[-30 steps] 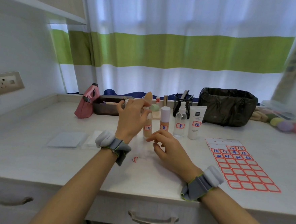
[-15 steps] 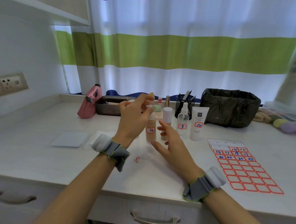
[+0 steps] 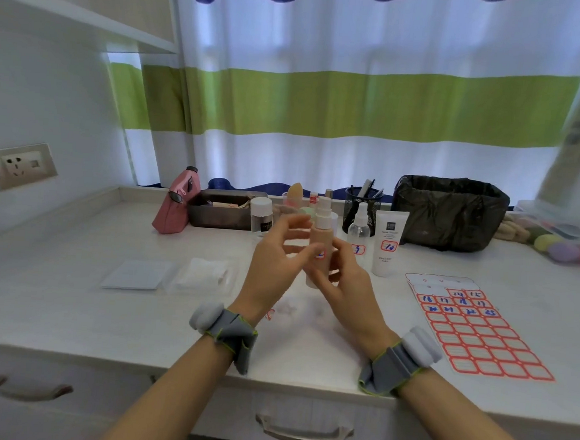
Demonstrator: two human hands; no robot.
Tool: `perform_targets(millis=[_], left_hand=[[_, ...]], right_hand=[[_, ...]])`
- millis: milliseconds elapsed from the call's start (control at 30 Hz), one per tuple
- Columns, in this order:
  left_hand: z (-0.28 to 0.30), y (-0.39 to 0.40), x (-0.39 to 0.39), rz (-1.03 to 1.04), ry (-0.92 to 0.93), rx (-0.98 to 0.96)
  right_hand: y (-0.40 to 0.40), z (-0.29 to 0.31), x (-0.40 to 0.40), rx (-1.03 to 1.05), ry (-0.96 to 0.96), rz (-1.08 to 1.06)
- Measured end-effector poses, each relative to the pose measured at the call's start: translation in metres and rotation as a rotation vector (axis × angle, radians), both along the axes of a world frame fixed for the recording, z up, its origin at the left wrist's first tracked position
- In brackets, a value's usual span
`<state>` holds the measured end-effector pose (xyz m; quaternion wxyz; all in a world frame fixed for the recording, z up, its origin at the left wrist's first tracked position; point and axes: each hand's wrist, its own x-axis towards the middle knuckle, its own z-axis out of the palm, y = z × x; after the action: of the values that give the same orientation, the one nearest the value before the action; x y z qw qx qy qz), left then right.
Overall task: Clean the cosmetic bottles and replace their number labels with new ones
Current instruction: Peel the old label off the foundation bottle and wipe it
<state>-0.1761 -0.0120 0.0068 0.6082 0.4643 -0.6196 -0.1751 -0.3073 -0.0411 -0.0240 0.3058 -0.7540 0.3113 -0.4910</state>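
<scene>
A beige foundation bottle [image 3: 318,242] with a white pump top is held upright above the desk, its number label partly covered by fingers. My right hand [image 3: 345,285] grips it from the right and below. My left hand [image 3: 275,260] is just left of the bottle with fingers spread and blurred; whether it touches the bottle I cannot tell. Behind stand a clear spray bottle [image 3: 359,230] and a white tube [image 3: 388,244], both with red-bordered number labels, and a small clear bottle [image 3: 261,214] with a white cap. A sheet of red labels [image 3: 476,329] lies at the right.
White wipes [image 3: 206,274] and a flat packet [image 3: 137,272] lie at the left. A peeled label [image 3: 270,313] lies by my left wrist. At the back are a pink pouch [image 3: 176,205], a dark tray [image 3: 220,210], a mesh pen holder [image 3: 363,204] and a black-lined bin [image 3: 448,212].
The foundation bottle has been lifted from the row and brought nearer. It passed from my left hand's grip into my right hand, and my left fingers have spread apart.
</scene>
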Motion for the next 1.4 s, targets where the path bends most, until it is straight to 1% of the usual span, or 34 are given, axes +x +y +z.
perform_targets(millis=[133, 267, 400, 500, 667, 733, 800, 1033, 1267, 1333, 1400], left_hand=[[-0.017, 0.001, -0.004, 0.044, -0.059, -0.039], [-0.022, 0.000, -0.005, 0.117, -0.059, -0.043], [-0.022, 0.001, -0.005, 0.125, -0.052, -0.012], [-0.021, 0.000, -0.001, 0.085, -0.004, 0.040], [-0.014, 0.001, 0.005, -0.064, 0.163, 0.157], [-0.012, 0.002, 0.006, -0.088, 0.178, 0.174], [-0.010, 0.003, 0.007, -0.092, 0.174, 0.172], [-0.009, 0.006, 0.008, -0.023, 0.052, 0.159], [-0.009, 0.013, 0.013, -0.063, 0.050, 0.182], [-0.009, 0.016, 0.016, -0.060, 0.097, 0.197], [-0.007, 0.017, 0.019, -0.067, 0.210, 0.216]], right_hand=[[0.000, 0.000, 0.000, 0.034, -0.038, -0.008], [0.000, -0.001, 0.000, 0.043, -0.013, -0.005], [-0.001, 0.000, 0.000, 0.039, 0.016, 0.004], [-0.001, 0.000, 0.000, 0.033, 0.037, 0.011], [-0.001, -0.002, 0.001, 0.026, 0.043, 0.020], [-0.002, -0.002, 0.001, 0.025, 0.049, 0.018], [-0.002, -0.002, 0.001, 0.025, 0.053, 0.016], [0.001, 0.001, 0.001, 0.051, 0.028, 0.008], [0.001, 0.001, 0.001, 0.058, 0.023, -0.011], [-0.001, -0.001, 0.000, 0.058, 0.038, -0.027], [-0.005, -0.002, 0.000, 0.066, 0.045, -0.065]])
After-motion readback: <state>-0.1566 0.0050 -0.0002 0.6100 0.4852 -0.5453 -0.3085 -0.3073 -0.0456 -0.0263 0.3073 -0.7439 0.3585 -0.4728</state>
